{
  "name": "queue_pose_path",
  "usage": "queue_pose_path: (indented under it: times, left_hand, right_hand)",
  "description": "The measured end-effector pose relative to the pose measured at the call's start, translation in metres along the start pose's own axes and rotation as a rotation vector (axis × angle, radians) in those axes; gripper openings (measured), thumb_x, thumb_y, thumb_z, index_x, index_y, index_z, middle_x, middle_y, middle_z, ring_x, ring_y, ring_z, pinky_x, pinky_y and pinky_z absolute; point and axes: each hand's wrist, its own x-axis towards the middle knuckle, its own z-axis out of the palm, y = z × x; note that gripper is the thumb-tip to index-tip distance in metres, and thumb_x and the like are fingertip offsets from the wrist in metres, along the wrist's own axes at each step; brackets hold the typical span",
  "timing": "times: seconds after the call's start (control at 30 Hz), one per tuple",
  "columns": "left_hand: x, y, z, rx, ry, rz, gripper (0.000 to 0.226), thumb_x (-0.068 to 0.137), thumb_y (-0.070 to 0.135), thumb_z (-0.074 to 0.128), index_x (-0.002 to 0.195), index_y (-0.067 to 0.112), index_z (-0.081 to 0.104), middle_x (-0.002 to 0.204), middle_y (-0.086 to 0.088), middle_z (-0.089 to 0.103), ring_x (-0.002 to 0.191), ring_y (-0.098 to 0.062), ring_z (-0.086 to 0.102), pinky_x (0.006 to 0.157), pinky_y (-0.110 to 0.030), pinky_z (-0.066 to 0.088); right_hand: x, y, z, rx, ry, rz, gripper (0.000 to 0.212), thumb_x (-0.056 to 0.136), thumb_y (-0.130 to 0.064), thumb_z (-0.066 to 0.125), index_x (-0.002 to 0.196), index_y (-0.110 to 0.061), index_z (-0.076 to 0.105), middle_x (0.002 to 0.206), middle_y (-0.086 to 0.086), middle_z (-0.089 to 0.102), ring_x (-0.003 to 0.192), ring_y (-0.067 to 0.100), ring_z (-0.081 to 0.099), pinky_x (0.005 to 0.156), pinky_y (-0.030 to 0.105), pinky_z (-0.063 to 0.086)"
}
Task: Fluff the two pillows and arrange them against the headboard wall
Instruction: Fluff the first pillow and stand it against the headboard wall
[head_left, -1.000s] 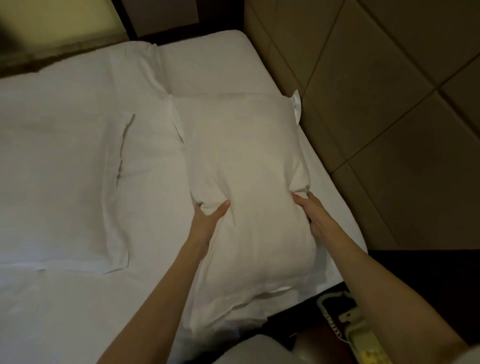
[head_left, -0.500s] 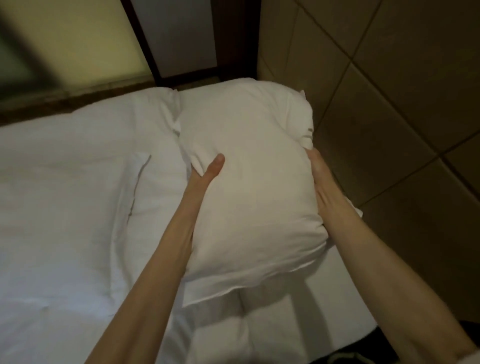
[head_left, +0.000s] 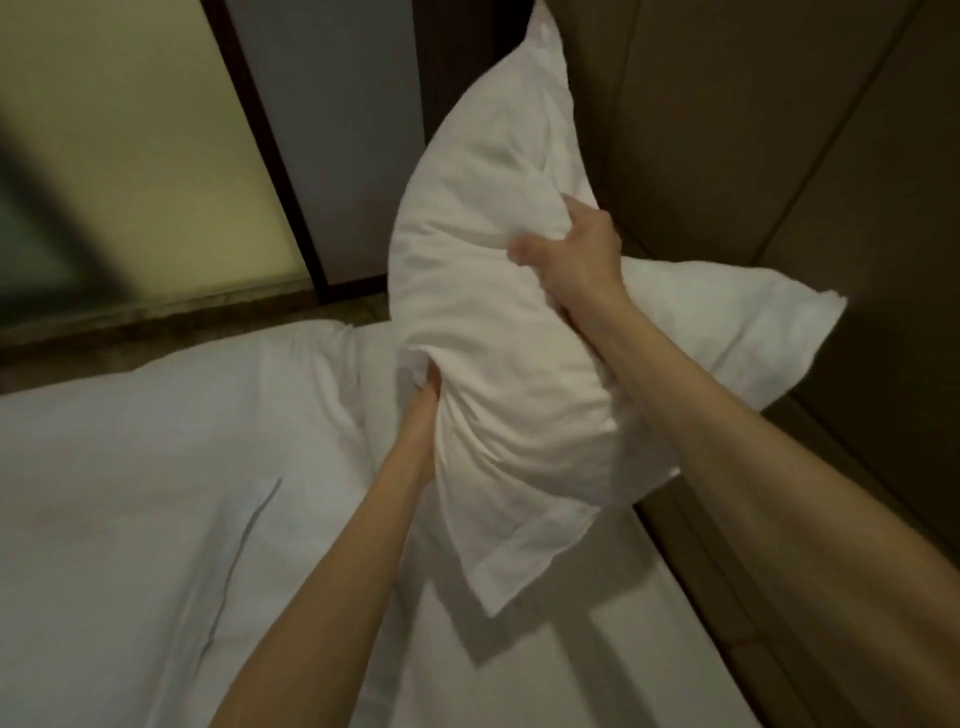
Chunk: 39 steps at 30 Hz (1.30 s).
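A white pillow (head_left: 493, 322) hangs in the air above the bed, bent into a curve, one corner pointing up and another out toward the padded headboard wall (head_left: 779, 156) on the right. My left hand (head_left: 423, 415) grips its lower left side, fingers sunk into the fabric. My right hand (head_left: 576, 249) clutches its upper right side. A second white pillow (head_left: 130, 467) lies flat on the bed to the left, its case opening showing as a dark slit.
The white bed sheet (head_left: 545, 649) runs along the brown padded wall panels. Beyond the bed's far edge are a pale lit panel (head_left: 130, 156) and a dark frame post (head_left: 270, 156).
The pillow has been lifted off the mattress and raised, then squeezed and bent between both hands. The view has tilted upward toward the wall.
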Motion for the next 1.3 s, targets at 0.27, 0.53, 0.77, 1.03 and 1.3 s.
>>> queue_pose_path:
  times: [0.27, 0.53, 0.77, 1.03, 1.3]
  left_hand:
    - [0.075, -0.044, -0.047, 0.545, 0.208, -0.007, 0.061, 0.098, 0.032, 0.044, 0.152, 0.012, 0.025, 0.16, -0.01, 0.025, 0.144, -0.027, 0.029, 0.117, -0.038, 0.024]
    - [0.095, -0.097, -0.034, 0.558, 0.059, 0.024, 0.071, 0.093, 0.029, 0.058, 0.152, 0.015, 0.022, 0.156, -0.011, 0.032, 0.137, -0.019, 0.039, 0.108, -0.023, 0.031]
    - [0.096, -0.125, 0.013, 0.698, -0.133, 0.145, 0.125, 0.073, 0.037, 0.08, 0.152, 0.019, -0.015, 0.163, -0.006, -0.003, 0.15, -0.03, 0.001, 0.122, -0.046, 0.014]
    - [0.089, -0.139, 0.003, 0.732, -0.106, 0.098, 0.135, 0.067, 0.036, 0.084, 0.15, 0.016, -0.021, 0.162, -0.009, -0.013, 0.151, -0.026, -0.007, 0.122, -0.037, 0.01]
    - [0.074, -0.106, 0.049, 0.727, 0.152, 0.171, 0.152, 0.05, 0.05, 0.087, 0.142, 0.028, -0.032, 0.158, -0.007, -0.03, 0.148, -0.029, -0.022, 0.117, -0.057, 0.004]
  right_hand:
    - [0.039, 0.176, 0.012, -0.991, -0.352, 0.419, 0.072, 0.088, -0.04, 0.051, 0.146, -0.013, 0.019, 0.152, 0.022, 0.023, 0.138, 0.041, 0.023, 0.112, 0.048, 0.021]
    - [0.055, 0.236, -0.005, -0.866, -0.365, 0.579, 0.116, 0.07, -0.072, 0.058, 0.15, -0.016, -0.004, 0.156, 0.017, 0.022, 0.142, 0.039, 0.022, 0.115, 0.053, 0.011]
    - [0.082, 0.234, 0.007, -0.361, -0.55, 0.702, 0.06, 0.058, -0.02, 0.079, 0.113, -0.01, 0.059, 0.097, 0.005, 0.062, 0.083, 0.022, 0.058, 0.069, 0.028, 0.045]
    - [0.102, 0.212, 0.058, -0.126, -0.22, 0.64, 0.027, 0.072, -0.025, 0.067, 0.094, -0.011, 0.058, 0.076, 0.003, 0.061, 0.064, 0.02, 0.059, 0.049, 0.021, 0.04]
    - [0.156, 0.101, 0.066, 0.258, 0.306, 0.348, 0.003, 0.083, -0.01, 0.057, 0.085, -0.007, 0.056, 0.074, -0.003, 0.055, 0.068, 0.015, 0.055, 0.04, 0.014, 0.039]
